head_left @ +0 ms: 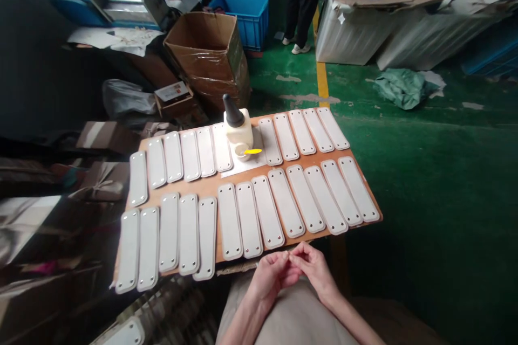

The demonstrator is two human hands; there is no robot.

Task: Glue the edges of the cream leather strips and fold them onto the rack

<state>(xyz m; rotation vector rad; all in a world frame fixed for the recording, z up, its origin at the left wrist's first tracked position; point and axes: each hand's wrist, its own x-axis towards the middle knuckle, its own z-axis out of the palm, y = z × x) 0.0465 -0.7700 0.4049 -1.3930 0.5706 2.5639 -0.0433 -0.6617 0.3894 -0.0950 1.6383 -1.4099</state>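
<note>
My left hand (272, 275) and my right hand (309, 264) meet fingertip to fingertip at the near edge of a brown board (243, 175), above my lap. Both are closed in a pinch; anything between the fingertips is too small to make out. On the board lie two rows of pale rounded strips (267, 210) with metal studs at their ends. Toward the back stands a cream bottle (238, 128) with a black nozzle. In front of it is a small round container (242, 151) with a yellow tool (253, 151) across it.
Beyond the board stand an open cardboard box (210, 54) and a blue crate (251, 19). A person in dark trousers (301, 0) stands on the green floor. Wrapped boxes (103, 137) are at the left, and more strips (125, 332) lie below the board.
</note>
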